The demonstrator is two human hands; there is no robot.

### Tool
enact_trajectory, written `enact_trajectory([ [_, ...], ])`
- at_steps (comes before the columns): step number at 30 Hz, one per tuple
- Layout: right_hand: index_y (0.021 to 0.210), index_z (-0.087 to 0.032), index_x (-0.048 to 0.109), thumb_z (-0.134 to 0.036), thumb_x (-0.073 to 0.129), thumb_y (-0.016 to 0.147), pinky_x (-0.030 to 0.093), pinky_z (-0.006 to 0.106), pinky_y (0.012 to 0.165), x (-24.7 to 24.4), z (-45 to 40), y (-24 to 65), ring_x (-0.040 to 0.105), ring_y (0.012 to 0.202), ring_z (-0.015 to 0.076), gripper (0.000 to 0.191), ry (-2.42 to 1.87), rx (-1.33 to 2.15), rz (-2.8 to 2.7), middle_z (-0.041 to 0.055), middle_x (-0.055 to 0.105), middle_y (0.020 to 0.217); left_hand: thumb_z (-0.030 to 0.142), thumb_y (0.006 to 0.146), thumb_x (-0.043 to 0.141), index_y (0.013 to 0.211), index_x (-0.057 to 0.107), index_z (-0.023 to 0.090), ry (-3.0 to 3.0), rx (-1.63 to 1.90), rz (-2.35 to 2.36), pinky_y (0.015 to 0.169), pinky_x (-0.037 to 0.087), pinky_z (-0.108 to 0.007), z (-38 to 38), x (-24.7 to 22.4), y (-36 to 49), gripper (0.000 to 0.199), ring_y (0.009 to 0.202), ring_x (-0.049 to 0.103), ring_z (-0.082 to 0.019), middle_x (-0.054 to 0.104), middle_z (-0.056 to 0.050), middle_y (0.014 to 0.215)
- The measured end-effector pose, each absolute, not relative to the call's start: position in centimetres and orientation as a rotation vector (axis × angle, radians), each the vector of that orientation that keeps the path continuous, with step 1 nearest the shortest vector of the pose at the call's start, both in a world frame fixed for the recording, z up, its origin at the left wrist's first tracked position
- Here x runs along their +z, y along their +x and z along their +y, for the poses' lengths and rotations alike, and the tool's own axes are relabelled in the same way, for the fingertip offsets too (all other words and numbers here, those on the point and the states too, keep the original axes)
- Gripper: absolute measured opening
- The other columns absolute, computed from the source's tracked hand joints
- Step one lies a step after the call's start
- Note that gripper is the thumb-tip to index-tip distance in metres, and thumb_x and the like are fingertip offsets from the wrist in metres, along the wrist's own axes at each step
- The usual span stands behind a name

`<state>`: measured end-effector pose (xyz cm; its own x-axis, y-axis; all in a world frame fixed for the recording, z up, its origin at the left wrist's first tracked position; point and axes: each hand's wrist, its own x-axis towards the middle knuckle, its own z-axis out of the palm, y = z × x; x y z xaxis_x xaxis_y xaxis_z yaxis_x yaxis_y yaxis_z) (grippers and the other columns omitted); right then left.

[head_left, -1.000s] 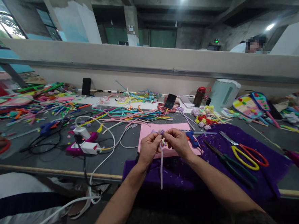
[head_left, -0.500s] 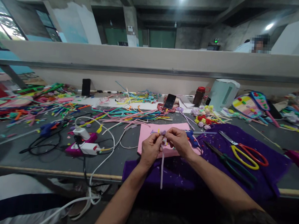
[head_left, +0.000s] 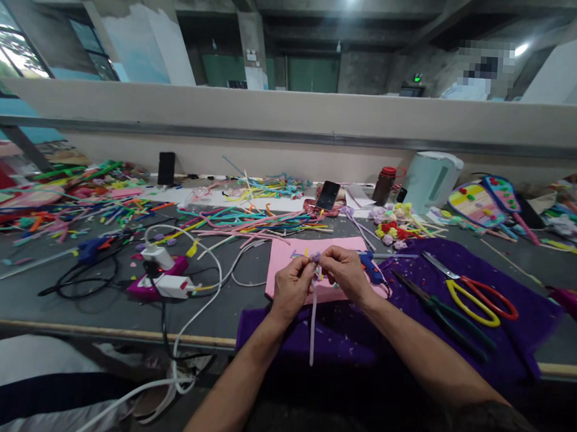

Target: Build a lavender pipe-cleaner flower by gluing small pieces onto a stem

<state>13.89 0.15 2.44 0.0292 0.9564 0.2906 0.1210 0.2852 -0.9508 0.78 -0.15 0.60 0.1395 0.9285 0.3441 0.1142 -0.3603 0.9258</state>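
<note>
Over a pink sheet (head_left: 279, 258), my left hand (head_left: 291, 284) and my right hand (head_left: 342, 270) meet at a small purple fuzzy piece (head_left: 315, 257). Both hands are closed on it, fingertips pinched together. A pale fuzzy stem (head_left: 312, 335) hangs straight down from between them. A blue glue gun (head_left: 371, 268) lies on the sheet just right of my right hand. Under the sheet's lower edge spreads a purple cloth (head_left: 521, 321). The fingertips hide part of the purple piece.
Red-and-yellow-handled scissors (head_left: 479, 300) and dark green pliers (head_left: 442, 310) lie on the cloth. White cables and a magenta power strip (head_left: 160, 285) are at left. Colourful stems (head_left: 253, 220), a phone (head_left: 327, 196), a bottle (head_left: 384, 186) and a kettle (head_left: 430, 182) stand or lie behind.
Both hands keep nearly the same place and grip, with slight finger shifts around the purple piece. The person in the background at upper right has moved a little left.
</note>
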Motion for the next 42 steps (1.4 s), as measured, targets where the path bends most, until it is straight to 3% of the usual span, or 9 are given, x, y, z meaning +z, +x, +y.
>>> enact_trajectory([
  [16,0.057,-0.016,0.054,-0.033,0.056,0.072,0.034,0.017,0.036,2.3,0.1,13.9,0.042,0.036,0.0061,0.022,-1.078,0.911,-1.422,-0.0053,0.048,0.044,0.037,0.076,0.051,0.071,0.057,0.018,1.628,1.301,1.043,0.043,0.037,-0.017,-0.1,0.4,0.7,0.021,0.04,0.047,-0.006,0.053,0.004,0.054],
  [23,0.067,-0.014,0.062,-0.04,0.05,0.077,0.034,0.016,0.034,3.0,-0.5,13.9,0.047,0.037,0.0065,0.03,-1.076,0.888,-1.467,0.0002,0.059,0.055,0.043,0.071,0.057,0.076,0.057,0.014,1.294,1.299,0.898,0.034,0.032,-0.016,0.6,0.8,0.5,0.029,0.034,0.043,-0.004,0.056,0.003,0.056],
  [29,0.066,-0.014,0.061,-0.039,0.046,0.08,0.035,0.016,0.035,2.7,-0.4,14.1,0.049,0.037,0.0065,0.032,-1.106,0.882,-1.491,0.0019,0.061,0.059,0.045,0.065,0.063,0.084,0.06,0.013,1.076,1.224,0.836,0.033,0.03,-0.015,1.3,0.7,0.1,0.037,0.035,0.046,-0.004,0.059,0.002,0.06],
  [34,0.064,-0.014,0.06,-0.043,0.053,0.074,0.036,0.016,0.034,1.8,0.0,13.7,0.049,0.035,0.0065,0.032,-1.16,0.929,-1.604,-0.0006,0.059,0.055,0.041,0.065,0.065,0.084,0.062,0.013,1.022,1.249,0.811,0.033,0.028,-0.014,1.5,0.5,-0.1,0.034,0.033,0.042,-0.003,0.051,0.006,0.044],
  [42,0.061,-0.016,0.055,-0.03,0.054,0.074,0.036,0.017,0.038,1.7,-0.4,12.9,0.047,0.036,0.0063,0.02,-1.07,0.96,-1.627,-0.005,0.052,0.048,0.039,0.066,0.065,0.083,0.063,0.011,0.995,1.243,0.788,0.033,0.027,-0.014,1.3,0.8,0.0,0.033,0.031,0.036,-0.002,0.047,0.006,0.041],
])
